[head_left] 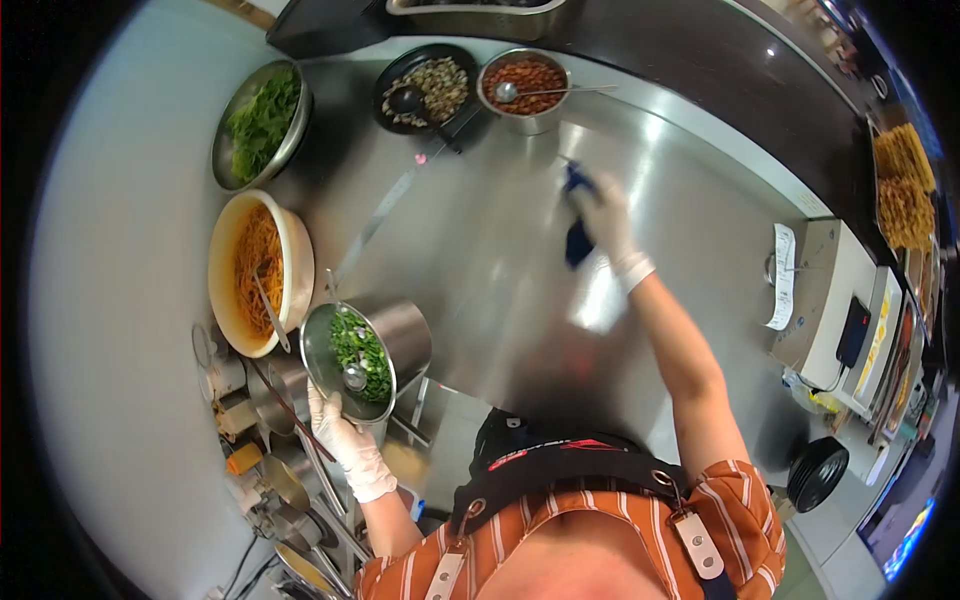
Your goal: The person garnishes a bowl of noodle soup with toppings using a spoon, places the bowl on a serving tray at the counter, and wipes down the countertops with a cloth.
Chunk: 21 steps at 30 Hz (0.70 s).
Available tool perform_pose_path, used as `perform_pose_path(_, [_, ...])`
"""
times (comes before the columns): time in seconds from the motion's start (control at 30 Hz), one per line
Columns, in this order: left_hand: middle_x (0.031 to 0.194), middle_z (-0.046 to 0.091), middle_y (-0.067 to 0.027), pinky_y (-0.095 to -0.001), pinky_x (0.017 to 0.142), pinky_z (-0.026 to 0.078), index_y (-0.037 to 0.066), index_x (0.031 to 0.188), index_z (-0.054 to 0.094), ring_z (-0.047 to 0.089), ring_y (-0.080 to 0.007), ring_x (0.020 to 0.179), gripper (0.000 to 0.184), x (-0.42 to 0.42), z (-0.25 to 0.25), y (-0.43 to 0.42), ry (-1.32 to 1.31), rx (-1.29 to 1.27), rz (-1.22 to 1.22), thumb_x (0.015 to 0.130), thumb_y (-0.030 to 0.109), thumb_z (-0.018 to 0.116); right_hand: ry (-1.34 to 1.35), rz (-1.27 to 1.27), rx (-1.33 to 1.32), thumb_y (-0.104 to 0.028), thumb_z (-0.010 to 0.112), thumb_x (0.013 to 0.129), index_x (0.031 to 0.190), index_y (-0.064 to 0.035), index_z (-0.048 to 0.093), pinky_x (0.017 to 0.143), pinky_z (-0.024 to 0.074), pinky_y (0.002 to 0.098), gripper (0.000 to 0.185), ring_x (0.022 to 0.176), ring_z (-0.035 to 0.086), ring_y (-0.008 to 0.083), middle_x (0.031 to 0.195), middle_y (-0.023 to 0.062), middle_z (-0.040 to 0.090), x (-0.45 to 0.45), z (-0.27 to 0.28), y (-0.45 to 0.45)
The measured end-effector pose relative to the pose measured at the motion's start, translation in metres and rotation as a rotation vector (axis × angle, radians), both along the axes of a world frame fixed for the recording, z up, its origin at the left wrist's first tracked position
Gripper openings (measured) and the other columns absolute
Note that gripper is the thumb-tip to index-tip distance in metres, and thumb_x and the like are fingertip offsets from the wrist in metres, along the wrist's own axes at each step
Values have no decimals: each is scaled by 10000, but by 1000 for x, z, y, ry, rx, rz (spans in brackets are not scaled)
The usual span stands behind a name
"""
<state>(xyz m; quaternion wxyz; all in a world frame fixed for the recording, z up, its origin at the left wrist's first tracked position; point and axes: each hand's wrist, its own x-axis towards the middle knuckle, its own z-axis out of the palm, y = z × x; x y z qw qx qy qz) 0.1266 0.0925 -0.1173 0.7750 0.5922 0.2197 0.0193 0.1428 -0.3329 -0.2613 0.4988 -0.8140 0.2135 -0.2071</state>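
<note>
My right hand, in a pale glove, grips a dark blue cloth over the steel counter; the hand is slightly blurred. At the counter's near left edge my gloved left hand is closed on the lower rim of a steel pot. Chopped green onions fill the pot, and a spoon lies in them. Beyond it stands a cream bowl of orange shredded food with a long-handled utensil.
Leafy greens sit in a steel bowl at the far left. A black pan and a steel pot of reddish pieces line the back edge. A receipt printer with a paper slip stands right, above stacked black bowls.
</note>
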Motion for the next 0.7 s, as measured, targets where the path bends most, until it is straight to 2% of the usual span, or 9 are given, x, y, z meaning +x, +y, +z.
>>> perform_pose_path(0.07, [1366, 507, -142, -401, 1049, 425, 12, 1393, 432, 521, -273, 1224, 584, -1, 11, 6, 22, 64, 37, 812, -42, 445, -84, -135, -527, -142, 619, 835, 1162, -12, 616, 1013, 378, 440, 352, 1163, 498, 397, 1263, 201, 552, 21, -38, -51])
perform_pose_path(0.1, [1366, 507, -142, -401, 1049, 425, 12, 1393, 432, 521, -273, 1224, 584, -2, 13, 11, 30, 73, 49, 812, -42, 445, 103, -93, -783, -166, 600, 835, 1195, -24, 594, 1043, 331, 481, 388, 1212, 454, 398, 1330, 215, 488, 27, -46, -58])
perform_pose_path(0.17, [1369, 505, -139, -396, 1051, 424, 18, 1395, 432, 522, -269, 1221, 582, -2, 15, 18, -22, 62, 35, 815, -31, 451, 152, 21, -940, -208, 620, 815, 1233, -42, 562, 1062, 301, 510, 454, 1239, 430, 405, 1332, 221, 477, 42, -37, -36])
perform_pose_path(0.23, [1363, 510, -139, -393, 1049, 427, 9, 1394, 429, 524, -264, 1218, 577, 0, 18, 20, -19, 52, 30, 818, -23, 452, 165, 257, -418, -244, 632, 797, 1258, -77, 549, 1089, 261, 530, 497, 1269, 393, 417, 1334, 219, 473, 44, -11, 11])
perform_pose_path(0.33, [1354, 514, -149, -394, 1044, 434, -10, 1389, 425, 537, -264, 1200, 571, 2, 24, 17, -10, 63, 30, 819, -12, 463, 122, 679, -783, -299, 676, 737, 1273, -196, 566, 1082, 287, 547, 557, 1313, 368, 395, 1402, 196, 407, 1, -6, 119])
perform_pose_path(0.4, [1348, 517, -152, -394, 1041, 437, -8, 1390, 426, 542, -264, 1194, 572, 5, 30, 11, -1, 62, 31, 818, -11, 463, 8, 992, -700, -337, 666, 751, 1278, -149, 543, 1088, 292, 525, 572, 1302, 382, 376, 1359, 174, 446, -51, 5, 176])
perform_pose_path(0.47, [1324, 530, -154, -394, 1033, 444, -3, 1388, 431, 551, -261, 1177, 574, 9, 25, 15, -11, 61, 48, 814, -7, 460, -136, 1009, -642, -256, 598, 794, 1141, -123, 576, 1032, 361, 466, 372, 1235, 445, 301, 1226, 124, 517, -102, 2, 188])
perform_pose_path(0.6, [1310, 538, -151, -398, 1037, 439, -2, 1372, 449, 549, -260, 1177, 565, 12, 22, 29, -23, 66, 33, 807, 1, 465, 157, 703, -610, -127, 583, 746, 957, -107, 592, 927, 410, 447, 212, 1070, 512, 301, 1098, 117, 537, -64, 21, 88])
perform_pose_path(0.7, [1315, 536, -148, -401, 1043, 431, -3, 1370, 451, 545, -260, 1183, 563, 11, 25, 33, -30, 76, 57, 807, 7, 473, 70, 168, -868, -166, 602, 816, 1185, -82, 559, 983, 368, 474, 382, 1176, 449, 374, 1222, 183, 511, -3, -16, 37])
